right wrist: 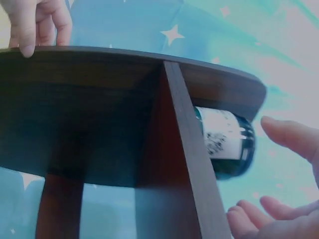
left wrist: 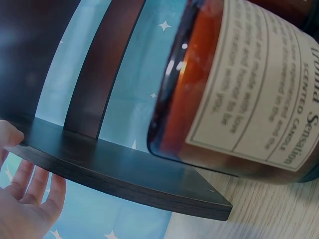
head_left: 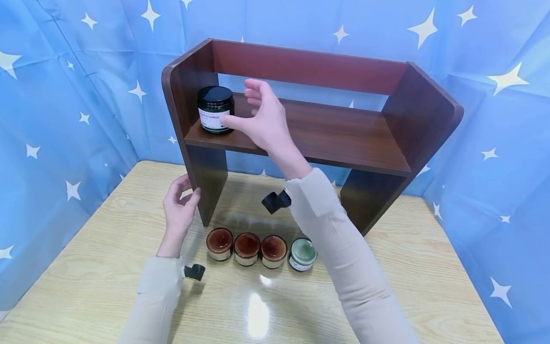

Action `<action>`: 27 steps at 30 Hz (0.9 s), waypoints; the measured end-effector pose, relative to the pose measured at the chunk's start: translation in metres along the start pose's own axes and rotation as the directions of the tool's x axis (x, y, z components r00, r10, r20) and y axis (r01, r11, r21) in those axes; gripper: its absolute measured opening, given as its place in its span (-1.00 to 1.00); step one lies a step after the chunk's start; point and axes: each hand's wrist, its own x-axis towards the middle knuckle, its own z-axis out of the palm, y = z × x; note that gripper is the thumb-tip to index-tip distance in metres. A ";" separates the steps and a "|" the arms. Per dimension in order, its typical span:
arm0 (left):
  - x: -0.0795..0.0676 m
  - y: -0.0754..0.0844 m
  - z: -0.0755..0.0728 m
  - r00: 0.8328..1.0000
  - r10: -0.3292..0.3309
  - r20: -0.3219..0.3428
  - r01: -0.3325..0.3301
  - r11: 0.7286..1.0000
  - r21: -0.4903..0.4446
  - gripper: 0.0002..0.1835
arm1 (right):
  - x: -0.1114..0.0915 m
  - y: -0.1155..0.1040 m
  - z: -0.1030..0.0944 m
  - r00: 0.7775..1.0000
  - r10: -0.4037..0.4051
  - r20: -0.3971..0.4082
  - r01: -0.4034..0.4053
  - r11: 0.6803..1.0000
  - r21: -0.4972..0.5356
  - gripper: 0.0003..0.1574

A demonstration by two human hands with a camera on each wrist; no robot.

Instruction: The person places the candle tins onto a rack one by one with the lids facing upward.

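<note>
Left hand [head_left: 178,210]: thumb and fingers grip the front edge of the left panel [head_left: 208,172]; the hold appears to brace the unit. Dark jar [head_left: 213,106]: upright at the left end of the shelf [head_left: 343,134], label facing front. Brown jars [head_left: 247,248]: 3, in a close row on the table [head_left: 129,239]. Right hand [head_left: 268,119]: empty, fingers spread, thumb before the label (the right wrist view shows a gap between thumb and jar). Green jar [head_left: 303,254]: 1, at the row's right end, slightly apart. Assessment of the placing step: the left hand should stay firm on the panel; the right thumb and fingers should clear the dark jar sideways, without brushing it, so that it remains upright and label-forward.
</note>
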 end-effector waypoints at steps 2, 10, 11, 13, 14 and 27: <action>0.001 -0.003 0.000 1.000 0.004 -0.003 -0.004 1.000 -0.012 -0.64 | -0.008 0.002 -0.007 1.000 -0.024 -0.008 0.024 0.999 0.021 -0.07; 0.004 -0.028 -0.002 1.000 0.003 -0.018 -0.003 1.000 -0.020 -0.63 | -0.039 0.007 -0.027 0.994 -0.104 -0.019 0.105 0.990 0.094 -0.16; 0.004 -0.028 -0.003 1.000 0.004 -0.018 -0.004 1.000 -0.022 -0.63 | -0.043 0.007 -0.029 0.994 -0.110 -0.020 0.112 0.988 0.106 -0.18; 0.004 -0.029 -0.002 1.000 0.007 -0.019 -0.007 1.000 -0.027 -0.63 | -0.052 0.009 -0.034 0.993 -0.120 -0.021 0.122 0.985 0.122 -0.19; 0.004 -0.029 -0.002 1.000 0.008 -0.019 -0.008 0.999 -0.033 -0.63 | -0.056 0.010 -0.036 0.992 -0.126 -0.021 0.127 0.984 0.125 -0.20; 0.003 -0.031 -0.003 0.999 0.025 -0.024 -0.025 0.999 -0.027 -0.64 | -0.100 0.029 -0.054 0.978 -0.208 -0.031 0.210 0.964 0.164 -0.23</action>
